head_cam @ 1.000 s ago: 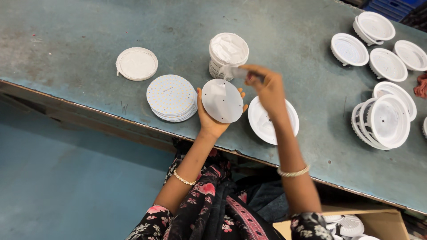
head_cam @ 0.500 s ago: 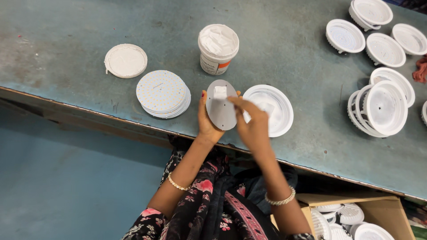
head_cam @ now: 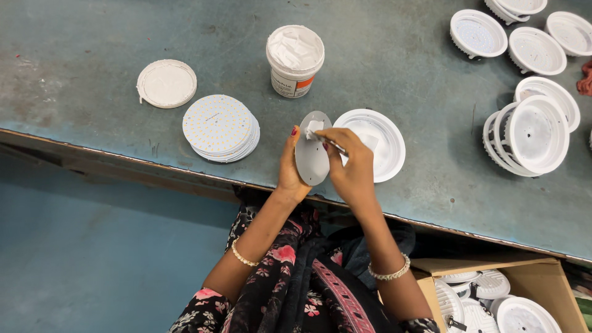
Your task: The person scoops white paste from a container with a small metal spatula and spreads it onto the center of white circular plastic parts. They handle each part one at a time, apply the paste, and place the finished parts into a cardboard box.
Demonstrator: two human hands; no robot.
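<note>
The fingers of the right hand are pinched closed around a thin stick-like tool, and its tip presses a lump of white paste on the upper part of a grey round disc. The left hand holds this disc almost upright by its edge: the thumb lies along the left rim and the other fingers are curled behind it, so how far they are bent cannot be told. The disc is in the air, just above the near edge of the green metal table.

Just beyond the right fingers a white round housing lies flat on the table. Farther beyond the fingers stands an open tub of white paste. To the left of the left hand there is a stack of round boards with many small dots, and past it a white lid lies flat. Well apart to the right are more white housings.

The step in hand seems to be the spreading of paste on the back of the disc. The paste is only a lump near the top, so the next move probably calls for even strokes over the face while the left hand keeps the disc steady.
</note>
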